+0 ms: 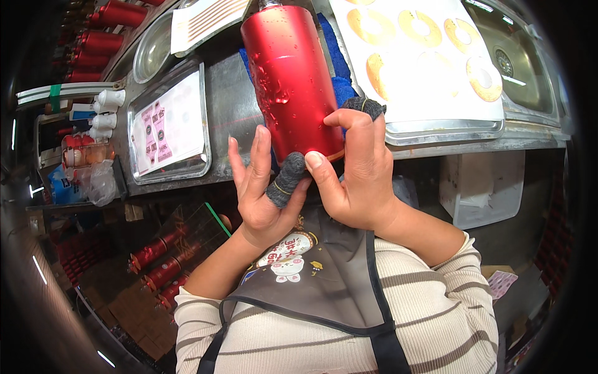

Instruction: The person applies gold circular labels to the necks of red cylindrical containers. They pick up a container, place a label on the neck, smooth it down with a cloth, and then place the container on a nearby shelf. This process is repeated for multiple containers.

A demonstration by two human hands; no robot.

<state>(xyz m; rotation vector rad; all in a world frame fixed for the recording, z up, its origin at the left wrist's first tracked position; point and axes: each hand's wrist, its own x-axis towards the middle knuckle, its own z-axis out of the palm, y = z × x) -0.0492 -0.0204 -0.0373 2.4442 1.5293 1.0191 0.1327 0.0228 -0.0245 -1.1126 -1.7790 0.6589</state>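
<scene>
Red bottle: neck cut off, twelve o'clock. Blue cloth partly hidden behind it. Two o'clock: sink clipped by top edge.
</scene>
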